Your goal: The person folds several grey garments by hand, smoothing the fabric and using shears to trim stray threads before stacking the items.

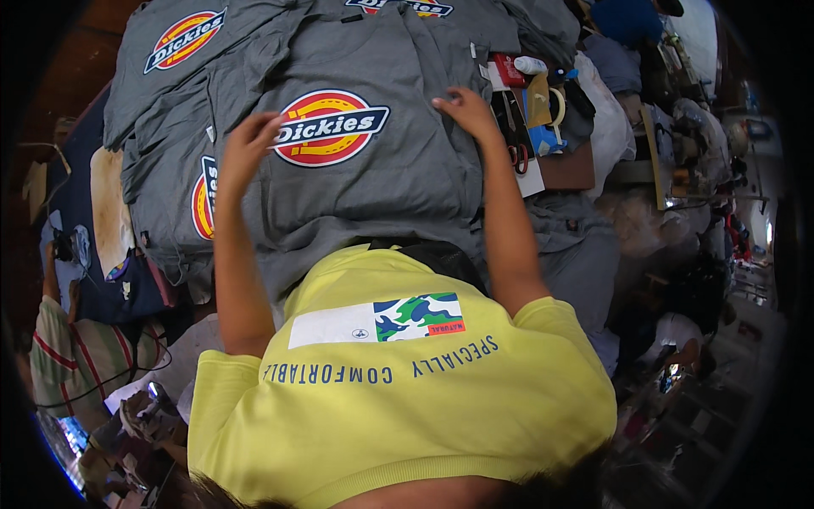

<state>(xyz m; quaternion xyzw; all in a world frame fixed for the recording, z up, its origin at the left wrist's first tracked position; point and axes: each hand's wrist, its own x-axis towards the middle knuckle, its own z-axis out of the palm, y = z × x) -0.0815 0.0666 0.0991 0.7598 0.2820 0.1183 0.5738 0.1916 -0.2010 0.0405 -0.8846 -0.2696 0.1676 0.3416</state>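
A grey T-shirt point(381, 199) lies spread in front of me, with a round red and yellow emblem point(331, 151) crossed by a dark blue band. At the emblem's left edge is my left hand point(248, 146), its fingers bent and apart, slightly blurred, with nothing visible in them. My right hand point(469, 112) hovers over or rests on the shirt's right side; I cannot tell which. Its fingers are loosely curved, a small gap showing at the thumb. Another grey shirt point(161, 110) with the same emblem lies at the left, partly overlapped by the middle one.
To the right, scissors point(518, 154), a roll of tape point(557, 108), a white bottle point(530, 65) and a red box point(506, 70) crowd the surface beside a white plastic bag point(607, 127). A person in a striped top point(85, 360) sits at the lower left.
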